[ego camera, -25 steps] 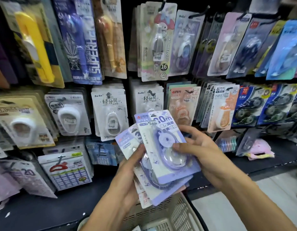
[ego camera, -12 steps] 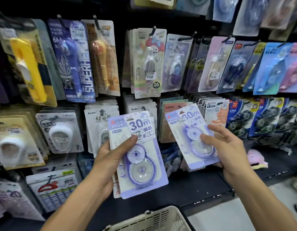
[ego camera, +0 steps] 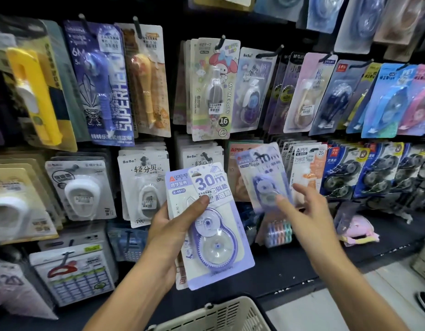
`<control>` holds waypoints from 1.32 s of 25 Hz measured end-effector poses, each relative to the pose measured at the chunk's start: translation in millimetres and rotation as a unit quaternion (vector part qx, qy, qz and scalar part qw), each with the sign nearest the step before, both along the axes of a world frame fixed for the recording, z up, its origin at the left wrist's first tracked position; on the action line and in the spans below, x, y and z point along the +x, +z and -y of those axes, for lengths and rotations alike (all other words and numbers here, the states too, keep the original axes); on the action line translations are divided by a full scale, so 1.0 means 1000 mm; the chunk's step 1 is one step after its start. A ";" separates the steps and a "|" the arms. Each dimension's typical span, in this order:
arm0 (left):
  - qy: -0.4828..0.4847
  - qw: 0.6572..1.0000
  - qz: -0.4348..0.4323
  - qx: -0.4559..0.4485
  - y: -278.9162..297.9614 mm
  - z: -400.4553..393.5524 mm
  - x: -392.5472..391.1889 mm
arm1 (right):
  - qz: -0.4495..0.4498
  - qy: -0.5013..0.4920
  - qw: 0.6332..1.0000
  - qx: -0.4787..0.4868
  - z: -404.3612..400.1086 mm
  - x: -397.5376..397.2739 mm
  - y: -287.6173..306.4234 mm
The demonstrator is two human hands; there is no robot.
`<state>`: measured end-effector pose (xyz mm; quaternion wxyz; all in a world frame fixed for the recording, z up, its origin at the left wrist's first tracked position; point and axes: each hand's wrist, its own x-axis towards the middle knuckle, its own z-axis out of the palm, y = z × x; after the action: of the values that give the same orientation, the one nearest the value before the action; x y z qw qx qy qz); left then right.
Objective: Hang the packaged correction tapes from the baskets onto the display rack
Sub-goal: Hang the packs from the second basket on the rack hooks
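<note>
Basket [ego camera: 221, 316]: pale slotted rim at bottom edge, below both arms.

Left hand [ego camera: 169, 225]: thumb clamped across face of purple 30 m pack [ego camera: 213, 235], fingers behind, more packs stacked beneath. Card likely light, stiff, blister slick; best taken by card margins, hang hole at top kept free.

Right hand [ego camera: 304, 211]: fingers spread, relaxed, tips touching blurred hung purple pack [ego camera: 264, 177]; grip not evident.

Hung pack sits on hook in display rack [ego camera: 290, 263] middle row, beside orange packs [ego camera: 304, 170].

The held pack [ego camera: 213, 225] sits centre; the hanging pack [ego camera: 264, 177] at two o'clock, the basket [ego camera: 221, 316] at six.
</note>
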<state>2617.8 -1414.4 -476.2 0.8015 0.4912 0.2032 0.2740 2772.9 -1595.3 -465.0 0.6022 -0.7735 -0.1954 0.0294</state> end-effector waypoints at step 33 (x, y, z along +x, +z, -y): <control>-0.056 0.566 -0.232 0.789 0.015 0.000 -0.022 | 0.307 0.279 0.812 -0.410 -0.017 -0.058 -0.010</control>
<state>2595.7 -1414.1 -461.1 0.0339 0.9855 0.0571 0.1560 2715.3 -1578.2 -475.3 0.1037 -0.8298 -0.5473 0.0344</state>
